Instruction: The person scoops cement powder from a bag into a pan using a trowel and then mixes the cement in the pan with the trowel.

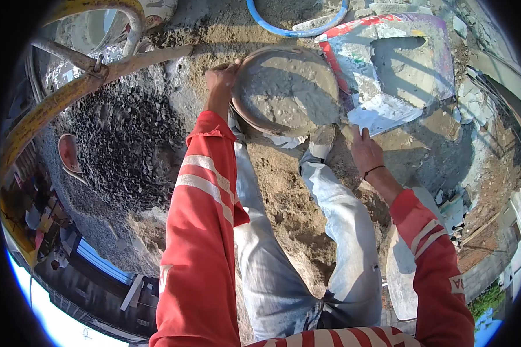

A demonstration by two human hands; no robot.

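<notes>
A round, brown-rimmed pan full of wet grey mortar sits on the ground by my feet. My left hand is closed on its upper left rim. My right hand is off the pan's lower right side, close to the corner of a torn white and red sack. Its fingers point forward, a little apart, and nothing shows between them. Grey mortar also lies on a flattened part of that sack.
Dark gravel is heaped at the left, with a reddish bowl beside it. A yellow, rusty metal frame arches over the left side. A blue hose curves at the top, and a whitish bucket stands upper left.
</notes>
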